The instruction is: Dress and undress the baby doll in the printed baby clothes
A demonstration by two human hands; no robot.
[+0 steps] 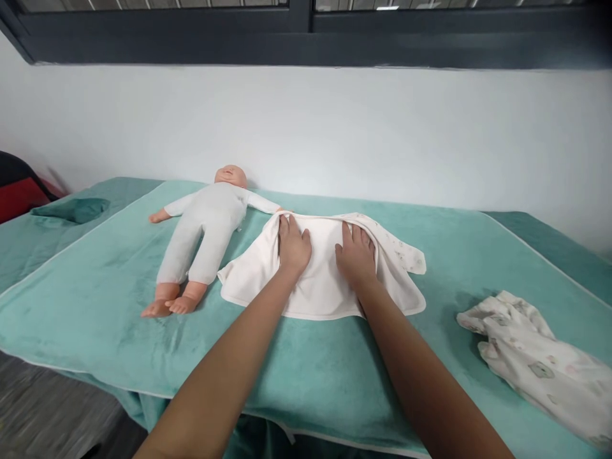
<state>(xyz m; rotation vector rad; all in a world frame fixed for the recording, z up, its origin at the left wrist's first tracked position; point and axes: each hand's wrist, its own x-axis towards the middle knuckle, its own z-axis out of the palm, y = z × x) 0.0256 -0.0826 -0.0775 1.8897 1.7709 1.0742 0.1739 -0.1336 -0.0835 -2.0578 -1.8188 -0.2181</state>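
A small white baby jacket [320,290] lies spread on the green cover, its front panels folded outward and a printed sleeve at the right. My left hand [292,247] rests on its left part, fingers stretched toward the top edge. My right hand [356,255] lies flat on the right part, its fingers apart beside the turned-back panel. Neither hand is closed around the cloth. To the left a baby doll [213,213] in a white suit lies on its back, one hand close to the jacket's upper left corner.
A crumpled white printed baby garment [540,363] lies at the right. The green cover [95,299] spreads over the bed up to the white wall [306,134], beneath a dark window frame [306,48]. A red and black object [21,194] stands at the far left.
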